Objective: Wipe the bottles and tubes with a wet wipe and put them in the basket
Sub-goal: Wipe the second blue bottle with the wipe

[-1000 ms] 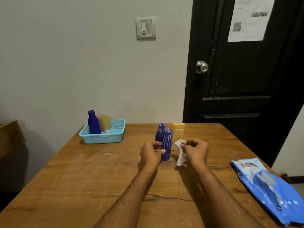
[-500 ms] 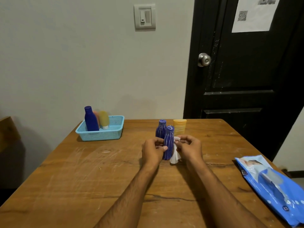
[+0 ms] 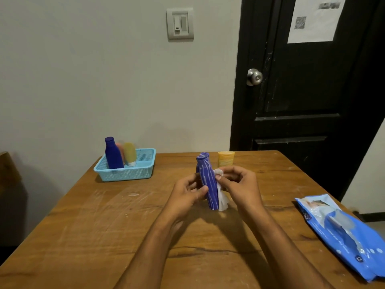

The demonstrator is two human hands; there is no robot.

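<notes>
My left hand (image 3: 188, 193) grips a purple striped bottle (image 3: 208, 184) at mid-table, lifted and tilted slightly. My right hand (image 3: 239, 185) pinches a white wet wipe (image 3: 220, 197) against the bottle's right side. Behind it stands a second purple bottle (image 3: 205, 154), mostly hidden, and a yellow tube (image 3: 225, 159) upright on its cap. The light blue basket (image 3: 129, 174) at the far left holds a dark blue bottle (image 3: 113, 154), a pinkish tube (image 3: 120, 149) and a yellow tube (image 3: 130, 153).
A blue pack of wet wipes (image 3: 343, 228) lies at the table's right edge. The wooden table (image 3: 83, 226) ends at a grey wall; a black door (image 3: 302, 90) stands behind right. A wooden piece of furniture (image 3: 8, 170) sits at the far left.
My right hand brought the wipe from beside the bottle onto its side. My left hand raised the purple bottle off the table and tilted it.
</notes>
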